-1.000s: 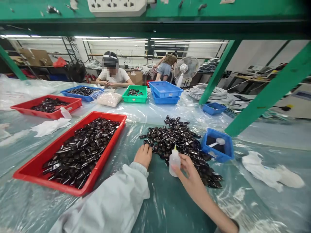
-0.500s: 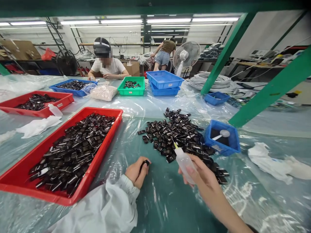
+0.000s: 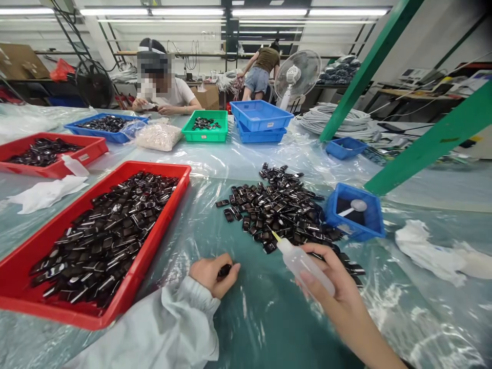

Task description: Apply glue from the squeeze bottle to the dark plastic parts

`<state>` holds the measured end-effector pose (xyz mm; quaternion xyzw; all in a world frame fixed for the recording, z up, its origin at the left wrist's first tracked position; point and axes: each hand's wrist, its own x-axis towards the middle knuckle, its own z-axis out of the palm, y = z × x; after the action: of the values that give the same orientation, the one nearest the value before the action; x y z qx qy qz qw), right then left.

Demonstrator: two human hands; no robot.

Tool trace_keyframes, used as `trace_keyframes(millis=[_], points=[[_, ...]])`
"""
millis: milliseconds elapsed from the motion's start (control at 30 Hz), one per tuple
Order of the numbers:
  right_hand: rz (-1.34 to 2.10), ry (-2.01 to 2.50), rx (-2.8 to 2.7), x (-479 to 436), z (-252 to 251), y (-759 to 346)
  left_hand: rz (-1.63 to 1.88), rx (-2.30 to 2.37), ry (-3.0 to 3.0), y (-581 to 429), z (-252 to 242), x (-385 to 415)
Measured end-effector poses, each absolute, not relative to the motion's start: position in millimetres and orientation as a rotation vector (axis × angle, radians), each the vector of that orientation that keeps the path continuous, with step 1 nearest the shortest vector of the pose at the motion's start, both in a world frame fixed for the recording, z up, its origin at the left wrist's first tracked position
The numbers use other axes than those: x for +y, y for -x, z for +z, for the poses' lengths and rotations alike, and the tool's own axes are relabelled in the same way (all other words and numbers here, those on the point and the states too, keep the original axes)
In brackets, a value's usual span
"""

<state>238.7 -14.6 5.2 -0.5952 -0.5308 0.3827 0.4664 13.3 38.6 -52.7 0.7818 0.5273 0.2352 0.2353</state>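
My left hand [image 3: 215, 275] is closed around a small glossy black plastic piece [image 3: 224, 270], resting low over the green tabletop; most of the piece is hidden by the fingers. In my right hand [image 3: 326, 279] is a translucent squeeze bottle [image 3: 307, 266] with a thin yellowish tip, slanted up and to the left. The tip points toward a loose heap of similar black pieces [image 3: 277, 205] just beyond it. Left of my hands, a long red tray [image 3: 151, 246] holds a great many more of these black pieces.
A small blue bin [image 3: 371, 225] with a white scoop [image 3: 357, 206] stands right of the heap. Behind are a green tray [image 3: 205, 136], stacked blue trays [image 3: 261, 123] and a bag of pale bits [image 3: 158, 136]. A green post [image 3: 430, 136] slants at right. A person [image 3: 172, 97] sits opposite.
My left hand has turned slightly, and its black piece now shows less between the fingers. The bottle in my right hand has shifted slightly right and leans more. The view has tipped down a little.
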Motion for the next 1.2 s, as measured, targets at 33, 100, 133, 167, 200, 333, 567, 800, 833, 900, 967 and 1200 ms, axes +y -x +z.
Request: trace_keyframes(millis=[33,100,133,167,200,333,567,800,833,900,967,1200], points=[[0.936,1.459,-1.306,-14,5,-239,0.662,1.422,-2.162,-13,-52,38],[0.921,1.437,-1.355,-14,7,-241,0.720,1.347,-2.193,-13,-48,35],[0.909,1.417,-1.393,-13,8,-242,0.759,1.300,-2.205,-14,-46,34],[0.899,1.398,-1.433,-13,8,-243,0.802,1.249,-2.214,-14,-43,32],[0.892,1.381,-1.467,-13,9,-243,0.845,1.198,-2.220,-14,-40,31],[0.921,1.353,-1.520,-15,10,-245,0.984,1.040,-2.204,-15,-33,27],[0.971,1.356,-1.530,-16,9,-244,1.075,0.922,-2.143,-13,-31,22],[1.016,1.374,-1.560,-19,12,-243,1.073,0.902,-2.123,-14,-28,17],[1.026,1.375,-1.564,-19,12,-243,1.076,0.904,-2.129,-14,-28,17],[1.047,1.378,-1.568,-19,12,-243,1.080,0.901,-2.145,-15,-28,16],[1.071,1.384,-1.570,-19,12,-243,1.081,0.895,-2.165,-15,-28,15],[1.144,1.355,-1.582,-21,8,-244,1.077,0.849,-2.235,-16,-26,11]])
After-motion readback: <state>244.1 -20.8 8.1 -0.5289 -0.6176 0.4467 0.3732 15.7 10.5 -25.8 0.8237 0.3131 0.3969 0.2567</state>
